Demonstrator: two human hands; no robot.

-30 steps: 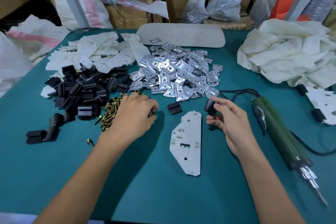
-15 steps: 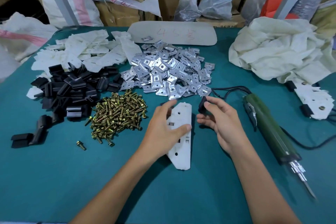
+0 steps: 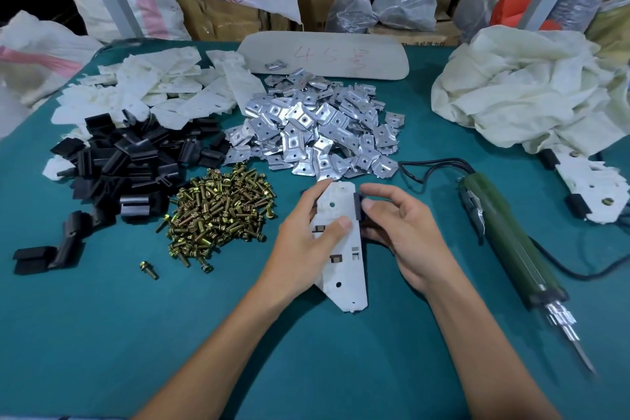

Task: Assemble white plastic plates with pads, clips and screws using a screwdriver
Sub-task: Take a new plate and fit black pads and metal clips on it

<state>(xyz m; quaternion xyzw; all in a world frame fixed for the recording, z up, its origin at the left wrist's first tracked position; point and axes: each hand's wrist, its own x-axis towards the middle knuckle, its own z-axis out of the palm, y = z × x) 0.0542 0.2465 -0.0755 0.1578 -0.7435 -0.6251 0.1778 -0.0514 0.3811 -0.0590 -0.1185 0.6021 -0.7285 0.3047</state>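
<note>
A white plastic plate [image 3: 344, 269] is tilted up off the green table in the middle. My left hand [image 3: 303, 245] grips its left edge, thumb on its face. My right hand [image 3: 402, 235] pinches a black pad [image 3: 357, 206] against the plate's upper right edge. A heap of brass screws [image 3: 221, 208] lies left of my hands, black pads [image 3: 126, 164] further left, metal clips [image 3: 317, 133] behind, and loose white plates [image 3: 153, 92] at the back left. The green electric screwdriver [image 3: 508, 242] lies at the right, tip toward me.
A crumpled white cloth [image 3: 525, 89] sits at the back right, with assembled plates [image 3: 589, 184] in front of it. A beige panel [image 3: 324, 56] lies at the back. One stray screw [image 3: 149, 270] lies near left. Boxes and bags stand behind the table.
My left hand left the screw heap, reached the white plate and lifted its edge. My right hand brought the black pad onto the plate's upper right edge.
</note>
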